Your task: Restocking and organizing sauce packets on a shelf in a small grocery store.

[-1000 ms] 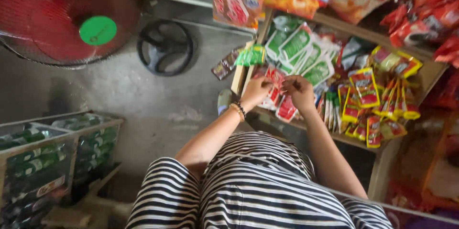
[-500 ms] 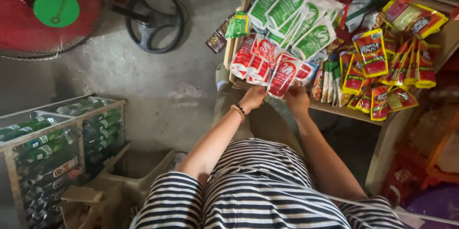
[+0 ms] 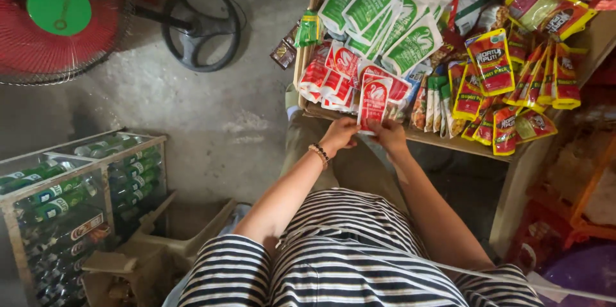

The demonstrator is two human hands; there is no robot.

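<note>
Both of my hands meet at the front edge of a wooden shelf (image 3: 462, 143). My left hand (image 3: 339, 135), with a bead bracelet on its wrist, and my right hand (image 3: 389, 135) pinch the bottom of a red and white sachet (image 3: 374, 102). That sachet hangs in a row of similar red and white sachets (image 3: 330, 76). Above them lie green and white pouches (image 3: 398, 18). To the right hang red and yellow sauce packets (image 3: 513, 82).
A red fan with a green centre (image 3: 54, 15) and its round black base (image 3: 199, 25) stand on the concrete floor at left. A crate of green bottles (image 3: 70, 185) sits at lower left beside a beige plastic stool (image 3: 173, 236). More snack packets hang overhead.
My hands have drawn back from among the sachets to the shelf's front edge and now hold one red and white sachet by its bottom. The view has shifted, lowering the shelf in frame.
</note>
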